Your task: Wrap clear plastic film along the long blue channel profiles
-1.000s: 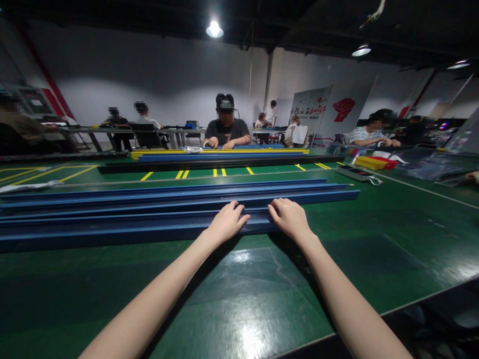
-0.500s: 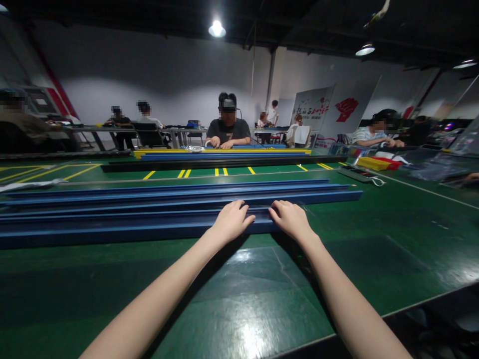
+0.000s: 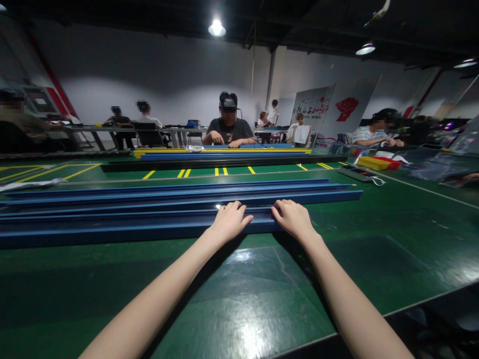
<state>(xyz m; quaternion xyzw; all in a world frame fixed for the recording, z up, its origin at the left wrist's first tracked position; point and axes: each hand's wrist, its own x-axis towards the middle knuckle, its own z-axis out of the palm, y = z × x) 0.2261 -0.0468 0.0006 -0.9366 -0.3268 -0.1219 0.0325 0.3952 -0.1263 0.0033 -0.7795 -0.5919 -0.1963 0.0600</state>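
Note:
A long blue channel strip (image 3: 112,233) with raised edges lies across the green table in front of me. My left hand (image 3: 231,220) is on it near its right end, fingers curled over into the channel and thumb pointing right. A small bright glint shows beside those fingers. To the right, my right hand (image 3: 292,218) bends its fingers over the same strip, its thumb turned toward the left hand. A short stretch of blue strip shows between the two thumbs. Most fingertips are hidden, so I cannot see whether anything small is under them.
More blue channel strips (image 3: 318,195) lie just beyond. Farther off are a black strip (image 3: 224,162), a yellow strip (image 3: 224,150) and a grey device (image 3: 361,174) with a strap. A red and yellow tray (image 3: 377,163) sits at the right. A person (image 3: 230,127) works opposite.
My left hand has shifted very slightly left and my right hand slightly right, widening the gap between thumbs. A bright glint now shows by my left fingers. The person opposite has moved their hands.

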